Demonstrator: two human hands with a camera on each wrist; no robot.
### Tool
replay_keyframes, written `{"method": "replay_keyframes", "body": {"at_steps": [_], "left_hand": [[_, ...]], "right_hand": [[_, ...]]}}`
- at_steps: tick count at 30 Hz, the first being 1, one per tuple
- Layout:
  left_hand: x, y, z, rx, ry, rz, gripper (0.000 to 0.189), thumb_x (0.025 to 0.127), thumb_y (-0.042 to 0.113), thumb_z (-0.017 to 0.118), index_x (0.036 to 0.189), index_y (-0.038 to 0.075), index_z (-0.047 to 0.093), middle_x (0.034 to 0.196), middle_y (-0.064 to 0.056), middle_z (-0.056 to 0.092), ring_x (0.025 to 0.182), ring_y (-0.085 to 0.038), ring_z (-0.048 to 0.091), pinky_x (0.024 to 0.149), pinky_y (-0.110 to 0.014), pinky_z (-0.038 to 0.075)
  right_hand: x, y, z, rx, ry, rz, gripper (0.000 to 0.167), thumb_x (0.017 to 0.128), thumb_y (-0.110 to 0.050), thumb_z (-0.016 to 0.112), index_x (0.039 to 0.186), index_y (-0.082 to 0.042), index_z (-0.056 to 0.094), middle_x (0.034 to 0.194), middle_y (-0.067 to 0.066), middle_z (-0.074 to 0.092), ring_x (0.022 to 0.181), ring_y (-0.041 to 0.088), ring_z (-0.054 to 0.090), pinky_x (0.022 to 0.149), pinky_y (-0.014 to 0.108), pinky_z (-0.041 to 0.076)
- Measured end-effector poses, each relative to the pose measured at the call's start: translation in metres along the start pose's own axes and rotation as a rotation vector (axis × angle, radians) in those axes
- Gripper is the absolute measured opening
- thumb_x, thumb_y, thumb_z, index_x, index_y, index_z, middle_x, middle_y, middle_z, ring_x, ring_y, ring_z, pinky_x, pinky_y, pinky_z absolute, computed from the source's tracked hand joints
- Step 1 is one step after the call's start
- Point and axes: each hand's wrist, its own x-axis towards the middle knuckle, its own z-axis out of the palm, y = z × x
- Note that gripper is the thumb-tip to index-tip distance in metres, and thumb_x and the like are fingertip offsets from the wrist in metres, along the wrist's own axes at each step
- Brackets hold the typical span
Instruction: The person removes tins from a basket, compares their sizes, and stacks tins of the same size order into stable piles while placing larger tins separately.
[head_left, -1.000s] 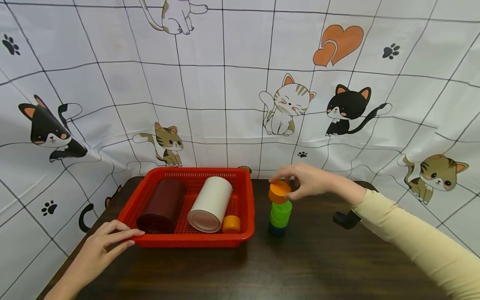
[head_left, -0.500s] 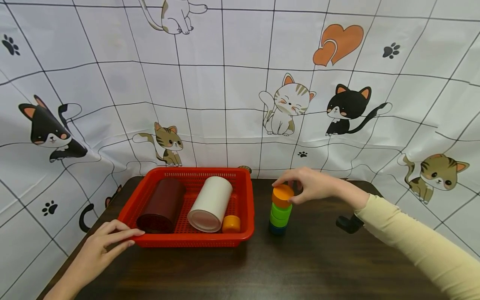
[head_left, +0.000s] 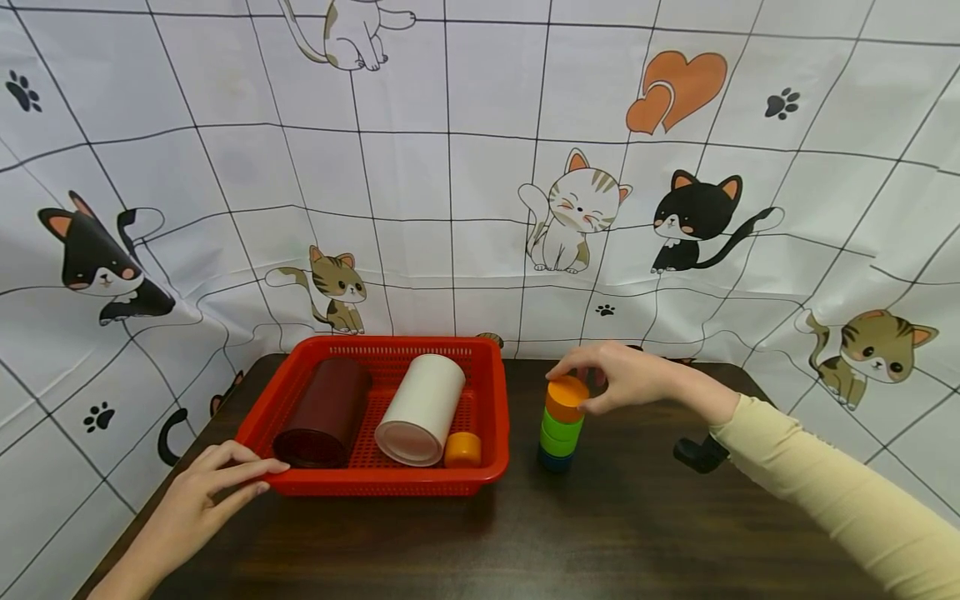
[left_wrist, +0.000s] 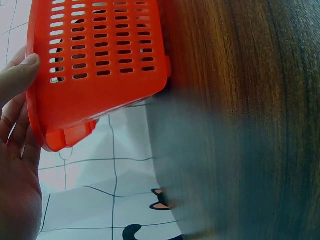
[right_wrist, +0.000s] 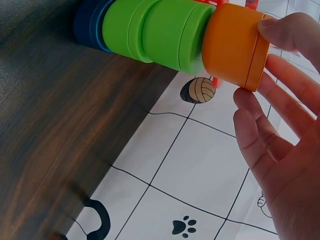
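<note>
My right hand [head_left: 622,379] pinches a short orange cylinder [head_left: 564,402], thumb on one side and fingertips on the other. In the right wrist view, a seam circles the orange cylinder [right_wrist: 232,45] near its top, and its base meets the upper of two green cylinders [right_wrist: 175,35]. A dark blue cylinder [right_wrist: 91,25] forms the bottom of this upright stack on the table. My left hand [head_left: 198,496] holds the front left corner of a red plastic basket [head_left: 375,482]. The left wrist view has my thumb on the rim's outer face, with fingers partly hidden beyond.
Inside the basket lie a dark brown cylinder [head_left: 326,412], a white cylinder [head_left: 423,408] and a small orange one [head_left: 462,450]. The dark wooden table [head_left: 600,533] meets a cat-print curtain [head_left: 480,183] behind. Something black [head_left: 700,455] shows beneath the right wrist.
My right hand has moved down and slightly right, bringing the orange cylinder from a tilted, offset position to sit in line on the green ones. My left hand and the basket have not moved.
</note>
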Motion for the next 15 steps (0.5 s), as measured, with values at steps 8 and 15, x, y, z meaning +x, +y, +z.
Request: {"method": "replay_keyframes", "body": {"at_steps": [8,15], "left_hand": [[-0.0008,-0.0009,0.0009,-0.007,0.006,0.006,0.058,0.060,-0.007,0.084,0.105,0.028,0.077,0.094,0.016,0.058,0.093,0.008,0.041,0.073,-0.014,0.033],[-0.0005,-0.0008,0.0010,-0.009,0.009,0.009,0.057,0.060,-0.007,0.084,0.105,0.028,0.077,0.094,0.016,0.058,0.093,0.008,0.040,0.073,-0.014,0.033]], "right_hand": [[-0.0021,0.0014,0.0028,0.014,-0.003,0.009,0.050,0.084,-0.016,0.074,0.131,-0.025,0.061,0.127,-0.006,0.063,0.098,0.010,0.057,0.076,0.035,0.056],[-0.0038,0.0012,0.0035,0.018,0.004,0.015,0.051,0.085,-0.015,0.073,0.132,-0.025,0.060,0.131,-0.005,0.061,0.103,0.011,0.058,0.080,0.035,0.056]]}}
